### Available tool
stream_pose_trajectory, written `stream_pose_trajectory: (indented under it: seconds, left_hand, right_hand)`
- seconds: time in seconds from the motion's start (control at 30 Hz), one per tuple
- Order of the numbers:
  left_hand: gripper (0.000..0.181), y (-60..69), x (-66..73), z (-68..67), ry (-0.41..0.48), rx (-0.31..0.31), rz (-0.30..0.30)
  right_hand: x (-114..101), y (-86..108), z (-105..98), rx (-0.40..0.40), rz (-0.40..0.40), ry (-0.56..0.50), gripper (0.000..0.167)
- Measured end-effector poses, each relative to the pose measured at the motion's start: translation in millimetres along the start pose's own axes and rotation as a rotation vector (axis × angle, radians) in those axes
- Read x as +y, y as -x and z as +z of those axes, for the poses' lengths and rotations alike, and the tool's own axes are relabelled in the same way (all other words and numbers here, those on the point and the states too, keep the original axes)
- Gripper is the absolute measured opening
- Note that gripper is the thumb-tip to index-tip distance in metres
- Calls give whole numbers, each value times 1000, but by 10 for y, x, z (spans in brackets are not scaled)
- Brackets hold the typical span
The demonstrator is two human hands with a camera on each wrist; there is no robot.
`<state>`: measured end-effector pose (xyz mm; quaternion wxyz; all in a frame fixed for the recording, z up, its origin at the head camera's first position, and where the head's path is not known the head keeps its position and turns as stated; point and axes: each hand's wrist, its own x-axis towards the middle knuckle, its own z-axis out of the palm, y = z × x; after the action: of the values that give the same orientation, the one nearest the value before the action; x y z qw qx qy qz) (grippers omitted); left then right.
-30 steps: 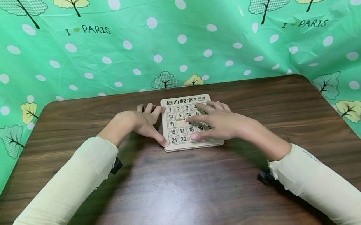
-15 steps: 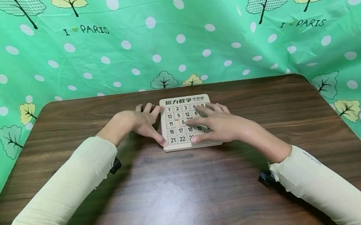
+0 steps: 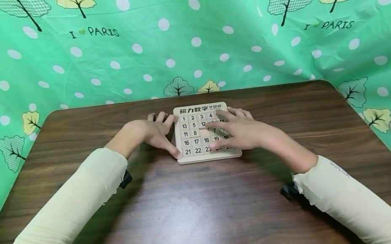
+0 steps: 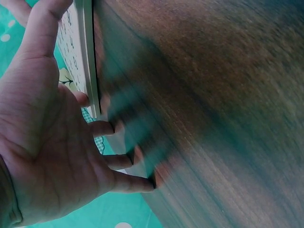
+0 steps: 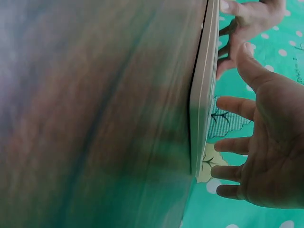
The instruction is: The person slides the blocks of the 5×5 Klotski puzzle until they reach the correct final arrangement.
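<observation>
A pale wooden number board (image 3: 194, 160) lies flat on the table, its numbered tiles in rows. Beside its left edge, my left hand (image 3: 157, 136) is spread, thumb against the lower left corner and index finger at the upper left side. My right hand (image 3: 244, 131) hovers over the right part with fingers spread and hides some tiles. Tile 8 (image 3: 195, 133) sits right of tile 11 (image 3: 185, 134), with a gap to its right near my right index fingertip. In the right wrist view my right hand (image 5: 280, 137) has loosely extended fingers; whether they touch tiles cannot be told.
The dark wooden table (image 3: 151, 231) stretches in front of the board and to both sides. Behind it hangs a green curtain (image 3: 180, 26) with white dots and printed trees. Both forearms, in cream sleeves, reach in from the lower corners.
Tile 8 has slid left to the place beside tile 11, and the gap is now to its right. My right hand has shifted slightly right; my left hand has stayed in place.
</observation>
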<state>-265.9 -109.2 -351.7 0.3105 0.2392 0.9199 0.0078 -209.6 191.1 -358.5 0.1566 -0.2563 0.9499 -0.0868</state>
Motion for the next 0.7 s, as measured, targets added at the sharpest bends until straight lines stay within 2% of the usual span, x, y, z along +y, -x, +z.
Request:
stream_pose_trajectory:
  seconds: [0.23,0.57,0.7]
  left_hand:
    - [141,16,10,7,2,5,-6]
    - [143,-6,0,7,-2,4,-3]
    - [142,-3,2,1,-3,4,-2]
  right_hand:
    - [38,-23,11,-20,18,7,80]
    - [-5,132,13,-19,-26,-10,71]
    - [-30,102,-7,-15,-28,4,70]
